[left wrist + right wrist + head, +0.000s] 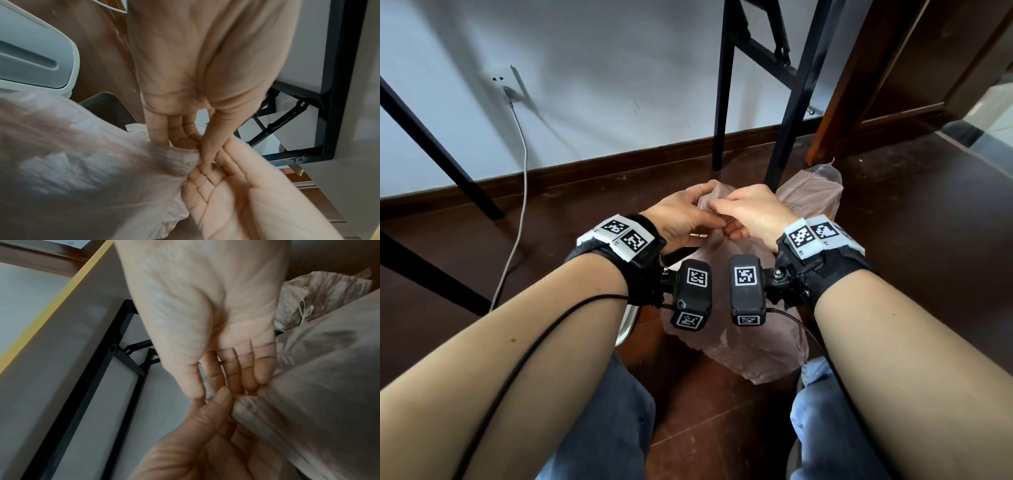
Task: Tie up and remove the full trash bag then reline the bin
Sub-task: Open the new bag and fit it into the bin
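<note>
Both hands, left hand (681, 219) and right hand (753, 214), pinch the bag (750, 346) neck; tying underway, removal and relining remain.

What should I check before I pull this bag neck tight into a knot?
1. Left hand holds the gathered neck of the pink bag: ok; the left wrist view shows plastic bunched at its fingers.
2. Right hand holds the neck too: ok.
3. Knot already formed: cannot tell, the hands cover it.
4. Bag out of the bin: cannot tell.
5. Second bag behind, tied with string: ok, apart from the hands.
6. Table legs near the bag: ok, not touching the hands.
</note>
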The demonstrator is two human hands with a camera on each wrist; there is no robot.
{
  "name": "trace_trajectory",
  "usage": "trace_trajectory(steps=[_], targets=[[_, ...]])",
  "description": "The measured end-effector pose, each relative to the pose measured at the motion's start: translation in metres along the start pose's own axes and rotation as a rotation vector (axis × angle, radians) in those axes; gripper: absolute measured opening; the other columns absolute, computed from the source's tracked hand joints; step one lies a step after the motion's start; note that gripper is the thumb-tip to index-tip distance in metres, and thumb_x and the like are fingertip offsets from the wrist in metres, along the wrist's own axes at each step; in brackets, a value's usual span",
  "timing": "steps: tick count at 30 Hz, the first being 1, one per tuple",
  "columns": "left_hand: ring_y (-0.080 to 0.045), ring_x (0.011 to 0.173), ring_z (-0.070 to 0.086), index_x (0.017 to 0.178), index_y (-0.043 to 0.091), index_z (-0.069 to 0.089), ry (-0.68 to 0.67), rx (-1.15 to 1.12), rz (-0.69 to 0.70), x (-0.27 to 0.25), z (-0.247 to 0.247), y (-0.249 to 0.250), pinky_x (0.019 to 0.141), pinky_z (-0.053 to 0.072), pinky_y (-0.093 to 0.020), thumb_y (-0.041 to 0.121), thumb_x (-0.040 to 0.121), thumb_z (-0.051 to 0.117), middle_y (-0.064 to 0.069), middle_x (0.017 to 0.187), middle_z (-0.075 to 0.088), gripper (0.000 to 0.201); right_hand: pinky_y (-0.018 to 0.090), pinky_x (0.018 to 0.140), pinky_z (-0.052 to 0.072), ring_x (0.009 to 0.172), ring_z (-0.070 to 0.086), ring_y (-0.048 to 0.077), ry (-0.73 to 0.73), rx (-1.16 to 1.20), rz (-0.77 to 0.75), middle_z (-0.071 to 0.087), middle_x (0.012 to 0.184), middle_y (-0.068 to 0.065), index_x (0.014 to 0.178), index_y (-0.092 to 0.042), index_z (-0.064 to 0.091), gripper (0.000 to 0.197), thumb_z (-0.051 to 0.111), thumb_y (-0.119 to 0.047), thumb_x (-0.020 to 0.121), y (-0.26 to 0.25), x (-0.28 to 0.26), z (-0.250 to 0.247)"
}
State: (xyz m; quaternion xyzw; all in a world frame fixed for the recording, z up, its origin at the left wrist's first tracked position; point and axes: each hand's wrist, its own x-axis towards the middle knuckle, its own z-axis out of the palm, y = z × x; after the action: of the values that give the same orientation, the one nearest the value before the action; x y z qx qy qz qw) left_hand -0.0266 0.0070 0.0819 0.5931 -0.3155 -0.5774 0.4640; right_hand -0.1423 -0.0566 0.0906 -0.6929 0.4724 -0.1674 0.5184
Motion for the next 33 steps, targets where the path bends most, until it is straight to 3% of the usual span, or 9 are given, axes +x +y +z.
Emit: trace_trajectory(steps=[4, 7, 9, 12, 14, 16, 20, 25, 33], targets=[[-0.016, 0.080, 0.059, 0.143, 0.024, 0.037, 0.023, 0.036, 0.006, -0.002, 0.002, 0.000, 0.074, 0.052, -0.028, -0.014, 0.082, 0.058, -0.006, 0.096, 0.062, 0.075, 0.029, 0.066, 0.056, 0.062, 0.064, 0.017, 0.010, 0.018, 0.015, 0.069, 0.076, 0.014, 0.088, -0.002, 0.072, 0.020, 0.069, -0.021, 0.085, 0.004, 0.003, -0.003], [-0.012, 0.067, 0.060, 0.140, 0.019, 0.041, 0.057, 0.018, -0.009, -0.003, 0.002, 0.000, 0.072, 0.055, -0.028, -0.012, 0.084, 0.058, -0.006, 0.090, 0.062, 0.065, 0.021, 0.058, 0.051, 0.059, 0.059, 0.012, -0.010, 0.081, 0.026, 0.064, 0.070, 0.009, 0.083, -0.006, 0.070, 0.009, 0.069, -0.015, 0.086, 0.007, 0.003, -0.007], [-0.013, 0.070, 0.059, 0.134, 0.013, 0.047, 0.080, 0.005, -0.045, -0.003, -0.001, 0.001, 0.076, 0.056, -0.034, -0.009, 0.086, 0.058, -0.005, 0.085, 0.062, 0.055, 0.021, 0.057, 0.050, 0.058, 0.057, 0.012, -0.016, 0.135, 0.041, 0.063, 0.065, 0.006, 0.077, -0.010, 0.068, 0.009, 0.071, -0.014, 0.084, 0.007, 0.003, -0.009], [-0.011, 0.069, 0.056, 0.109, 0.008, 0.059, 0.069, 0.011, -0.118, -0.003, -0.002, 0.001, 0.081, 0.055, -0.037, -0.005, 0.089, 0.056, -0.003, 0.078, 0.060, 0.025, 0.020, 0.057, 0.049, 0.054, 0.055, 0.010, -0.039, 0.177, 0.082, 0.063, 0.051, -0.001, 0.073, -0.012, 0.065, 0.012, 0.072, -0.012, 0.082, 0.008, 0.003, -0.011], [-0.010, 0.066, 0.055, 0.093, 0.010, 0.060, 0.026, 0.010, -0.167, -0.004, -0.001, 0.002, 0.075, 0.056, -0.035, -0.002, 0.091, 0.054, -0.003, 0.077, 0.059, 0.013, 0.020, 0.055, 0.048, 0.054, 0.055, 0.010, -0.050, 0.202, 0.101, 0.062, 0.056, 0.002, 0.075, -0.011, 0.062, 0.013, 0.071, -0.012, 0.084, 0.009, 0.004, -0.010], [-0.012, 0.069, 0.058, 0.089, 0.010, 0.059, -0.032, 0.020, -0.203, -0.006, 0.000, 0.003, 0.076, 0.056, -0.036, 0.005, 0.093, 0.055, -0.004, 0.077, 0.060, 0.007, 0.020, 0.053, 0.047, 0.054, 0.055, 0.011, -0.051, 0.210, 0.106, 0.060, 0.063, 0.005, 0.076, -0.010, 0.061, 0.013, 0.070, -0.013, 0.084, 0.009, 0.005, -0.008], [-0.017, 0.075, 0.066, 0.089, 0.011, 0.061, -0.125, 0.064, -0.210, -0.008, 0.002, 0.003, 0.075, 0.058, -0.034, 0.011, 0.092, 0.057, -0.004, 0.079, 0.068, 0.005, 0.020, 0.053, 0.046, 0.053, 0.055, 0.009, -0.056, 0.253, 0.106, 0.061, 0.061, 0.003, 0.075, -0.010, 0.063, 0.013, 0.070, -0.015, 0.084, 0.009, 0.004, -0.007], [-0.019, 0.078, 0.065, 0.084, 0.012, 0.059, -0.127, 0.058, -0.183, -0.008, 0.001, 0.004, 0.077, 0.056, -0.035, 0.010, 0.093, 0.055, -0.005, 0.081, 0.068, 0.010, 0.018, 0.048, 0.044, 0.053, 0.051, 0.009, -0.078, 0.322, 0.128, 0.058, 0.061, 0.001, 0.083, -0.006, 0.064, 0.011, 0.069, -0.015, 0.085, 0.010, 0.006, -0.008], [-0.022, 0.081, 0.066, 0.076, 0.013, 0.052, -0.113, 0.024, -0.165, -0.004, -0.003, 0.003, 0.086, 0.054, -0.042, 0.007, 0.091, 0.058, -0.006, 0.080, 0.067, 0.017, 0.018, 0.045, 0.047, 0.056, 0.060, 0.011, -0.088, 0.449, 0.179, 0.065, 0.064, 0.002, 0.082, -0.007, 0.059, 0.010, 0.061, -0.011, 0.091, 0.007, 0.003, -0.009]])
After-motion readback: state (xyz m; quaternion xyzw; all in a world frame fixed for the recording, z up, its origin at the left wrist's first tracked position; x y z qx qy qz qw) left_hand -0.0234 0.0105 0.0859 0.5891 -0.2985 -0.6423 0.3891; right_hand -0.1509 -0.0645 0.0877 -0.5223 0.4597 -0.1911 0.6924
